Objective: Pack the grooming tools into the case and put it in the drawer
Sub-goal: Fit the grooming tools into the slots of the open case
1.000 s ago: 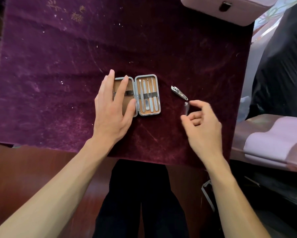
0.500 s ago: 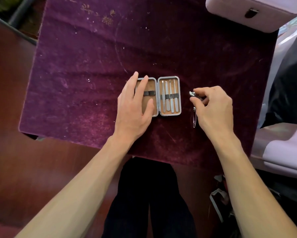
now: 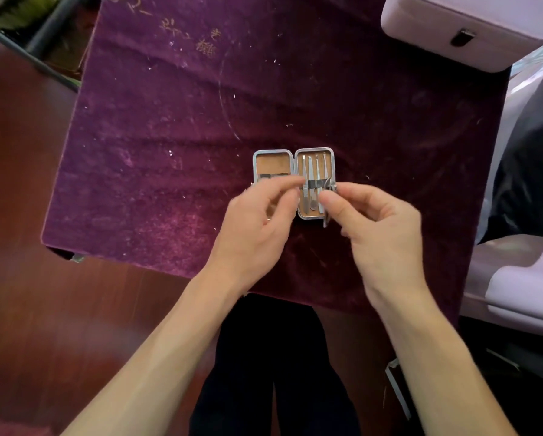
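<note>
A small metal grooming case lies open on the purple velvet cloth. Its right half holds several slim steel tools under a dark elastic band. The left half shows tan lining and only a band. My right hand pinches a steel nail clipper just above the case's right edge. A thin metal piece shows below my thumb, by the case's lower right corner. My left hand hovers over the left half, thumb and forefinger stretched towards the clipper, nothing in them.
A pale pink box with a dark clasp stands at the cloth's far right corner. Another pink object sits off the table to the right. Dark wooden surface lies left of and below the cloth. My legs are under the near edge.
My right hand picked the nail clipper off the cloth and carried it left to the case's right edge. My left hand lifted off the case's left half and moved towards the clipper.
</note>
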`<action>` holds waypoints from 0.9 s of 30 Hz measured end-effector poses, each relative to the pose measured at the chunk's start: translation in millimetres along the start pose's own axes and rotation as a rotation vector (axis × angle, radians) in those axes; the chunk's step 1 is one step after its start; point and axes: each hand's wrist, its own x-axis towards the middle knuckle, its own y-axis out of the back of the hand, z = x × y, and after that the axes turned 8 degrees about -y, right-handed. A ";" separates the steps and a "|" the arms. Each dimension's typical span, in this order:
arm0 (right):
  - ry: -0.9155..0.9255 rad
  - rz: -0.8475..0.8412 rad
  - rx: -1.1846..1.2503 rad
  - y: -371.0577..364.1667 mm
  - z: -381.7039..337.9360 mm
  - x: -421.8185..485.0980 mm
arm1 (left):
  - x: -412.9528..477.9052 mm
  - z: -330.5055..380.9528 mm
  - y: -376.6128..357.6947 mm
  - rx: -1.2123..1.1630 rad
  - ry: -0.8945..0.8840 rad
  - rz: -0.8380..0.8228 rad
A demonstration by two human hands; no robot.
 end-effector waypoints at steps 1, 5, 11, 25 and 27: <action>-0.031 -0.004 0.040 -5.2 2.6 -4.1 | -4.5 2.2 0.1 -0.060 0.041 -0.069; -0.069 0.014 0.139 -17.5 12.1 -10.1 | -19.3 -2.1 -4.6 -0.240 0.133 -0.160; -0.057 0.038 0.136 -31.3 21.2 -11.7 | -27.5 -13.0 -8.6 -0.378 0.190 -0.088; 0.162 -0.097 -0.391 -25.1 13.5 -9.3 | -33.9 -20.0 -4.6 -0.387 0.175 0.000; 0.168 -0.112 -0.446 -23.7 14.2 -7.1 | -34.4 -21.4 -3.3 -0.398 0.165 -0.013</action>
